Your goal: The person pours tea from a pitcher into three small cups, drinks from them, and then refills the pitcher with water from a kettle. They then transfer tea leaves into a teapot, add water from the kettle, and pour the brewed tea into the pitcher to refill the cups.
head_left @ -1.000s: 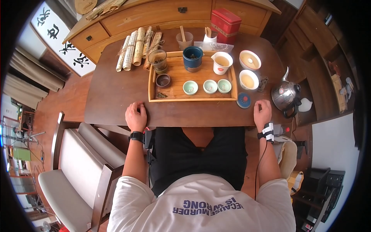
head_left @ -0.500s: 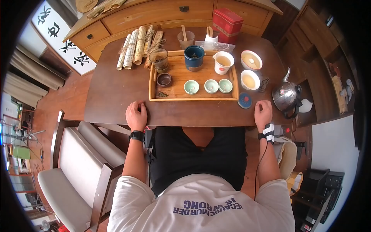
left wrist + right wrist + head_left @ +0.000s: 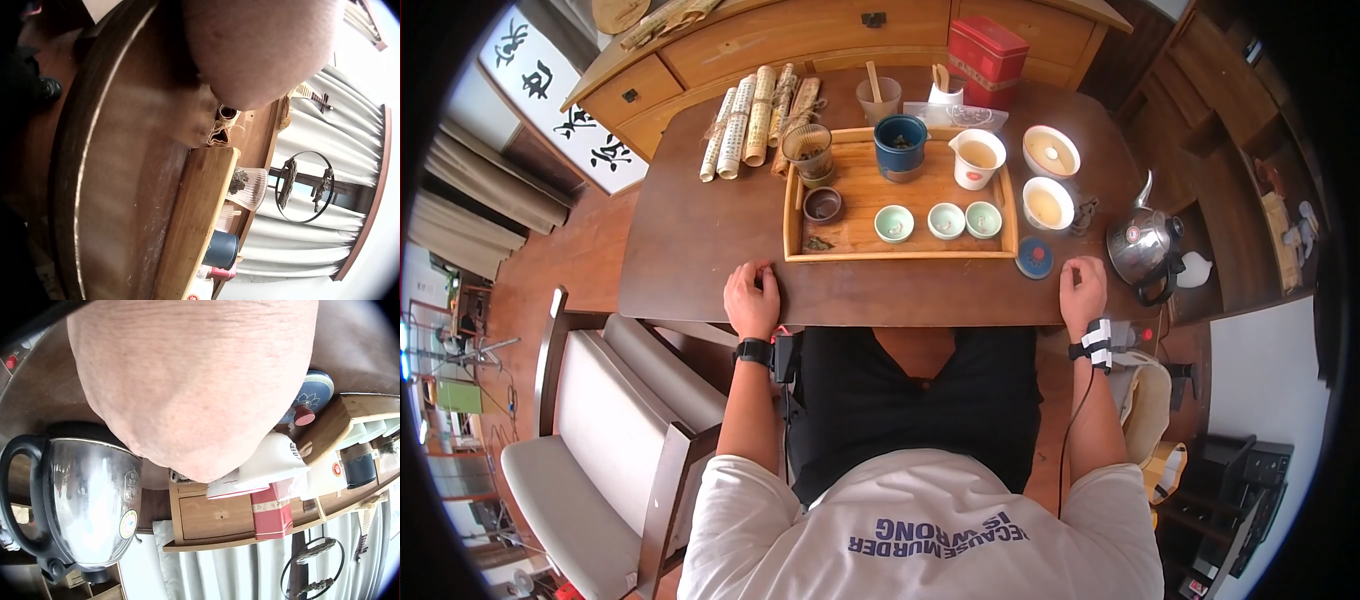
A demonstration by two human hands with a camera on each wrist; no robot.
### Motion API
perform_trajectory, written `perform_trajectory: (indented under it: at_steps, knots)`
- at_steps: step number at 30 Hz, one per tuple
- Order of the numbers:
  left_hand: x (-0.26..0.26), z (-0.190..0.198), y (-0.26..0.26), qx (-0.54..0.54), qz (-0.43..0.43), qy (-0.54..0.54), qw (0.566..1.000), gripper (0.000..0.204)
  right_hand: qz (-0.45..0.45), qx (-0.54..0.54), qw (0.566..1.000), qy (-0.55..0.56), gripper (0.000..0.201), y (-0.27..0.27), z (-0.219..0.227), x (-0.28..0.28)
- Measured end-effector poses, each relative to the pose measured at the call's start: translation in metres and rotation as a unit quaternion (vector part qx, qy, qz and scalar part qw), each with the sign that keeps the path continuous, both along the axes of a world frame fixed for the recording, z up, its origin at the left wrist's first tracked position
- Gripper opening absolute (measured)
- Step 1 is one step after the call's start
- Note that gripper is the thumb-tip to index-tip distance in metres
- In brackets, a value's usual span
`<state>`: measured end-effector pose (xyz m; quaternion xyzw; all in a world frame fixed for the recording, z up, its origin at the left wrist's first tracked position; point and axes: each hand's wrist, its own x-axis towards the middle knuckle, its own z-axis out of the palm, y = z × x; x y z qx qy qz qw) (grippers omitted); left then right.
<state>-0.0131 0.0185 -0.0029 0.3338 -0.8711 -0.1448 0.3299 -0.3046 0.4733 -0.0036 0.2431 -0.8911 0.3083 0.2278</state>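
Note:
My left hand [image 3: 751,300] rests on the front edge of the brown table, left of the wooden tray [image 3: 900,257], its fingers loosely curled and holding nothing. Loosely curled as well, my right hand [image 3: 1082,289] lies near the table's right front, between the blue lid [image 3: 1034,258] and the steel kettle [image 3: 1137,243]. On the tray stand three pale green cups [image 3: 894,224], a dark small cup [image 3: 823,205], a ribbed glass [image 3: 807,150], a blue cup [image 3: 899,147] and a white pitcher [image 3: 977,160] of tea-coloured liquid. In the wrist views, the backs of the hands hide the fingers.
Right of the tray are two white bowls [image 3: 1048,205] with liquid. Behind it stand a red tin [image 3: 987,58], a frosted cup [image 3: 879,103] and a white holder [image 3: 945,94]. Tied scrolls [image 3: 735,130] lie at the back left. A chair [image 3: 590,430] is at the left.

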Motion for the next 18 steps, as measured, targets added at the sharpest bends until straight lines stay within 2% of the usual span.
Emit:
perform_trajectory:
  at_steps: [18]
  knots:
    - [0.0001, -0.0005, 0.0000, -0.004, 0.000, -0.007, 1.000, 0.009, 0.006, -0.007, 1.000, -0.004, 0.008, -0.0013, 0.0011, 0.0006]
